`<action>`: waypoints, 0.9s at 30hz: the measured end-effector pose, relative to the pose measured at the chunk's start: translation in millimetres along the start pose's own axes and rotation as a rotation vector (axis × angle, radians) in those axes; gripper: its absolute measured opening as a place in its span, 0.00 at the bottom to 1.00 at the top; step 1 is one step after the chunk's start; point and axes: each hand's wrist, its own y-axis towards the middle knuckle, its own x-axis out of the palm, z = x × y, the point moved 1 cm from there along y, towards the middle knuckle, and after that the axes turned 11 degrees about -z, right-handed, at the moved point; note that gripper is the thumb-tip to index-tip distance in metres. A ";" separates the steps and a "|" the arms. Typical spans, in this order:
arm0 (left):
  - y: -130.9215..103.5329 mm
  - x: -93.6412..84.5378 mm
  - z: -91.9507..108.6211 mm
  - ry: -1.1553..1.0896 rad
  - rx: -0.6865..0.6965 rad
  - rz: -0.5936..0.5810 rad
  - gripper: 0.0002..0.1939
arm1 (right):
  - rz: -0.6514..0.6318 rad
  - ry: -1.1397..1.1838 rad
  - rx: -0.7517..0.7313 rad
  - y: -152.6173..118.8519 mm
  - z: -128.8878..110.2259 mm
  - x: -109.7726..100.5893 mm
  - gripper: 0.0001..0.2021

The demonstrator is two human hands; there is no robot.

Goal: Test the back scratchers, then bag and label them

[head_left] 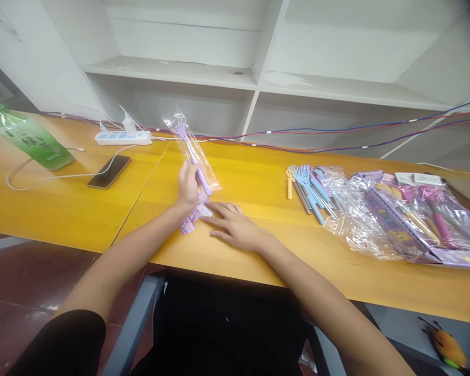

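Your left hand (pixel 188 184) has its fingers closed on a purple-handled telescopic back scratcher (pixel 202 178) in a clear plastic sleeve (pixel 212 176), just left of the frame's centre. The claw end points up toward the shelves, and the handle end lies near your small printed cards (pixel 188 225). Your right hand (pixel 237 227) grips nothing that shows: it lies palm down on the wooden table (pixel 238 263), fingers spread, fingertips at the cards' edge. Whether they press on a card, I can't tell.

The step in hand looks like handling one sleeved scratcher beside the cards — your left hand steadies the piece, your right is at the cards. From this hold, moving a card calls for a light fingertip pinch on one edge and a steady left hand, so the thin film doesn't slip or crease.

At the right of the frame lie loose back scratchers (pixel 316 201), crumpled clear wrappers (pixel 360 230) and an open display box (pixel 395 224).
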 end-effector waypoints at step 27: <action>-36.9 11.5 -11.4 0.526 -0.354 -0.772 0.16 | 0.878 0.895 0.386 -34.0 66.3 -38.2 0.16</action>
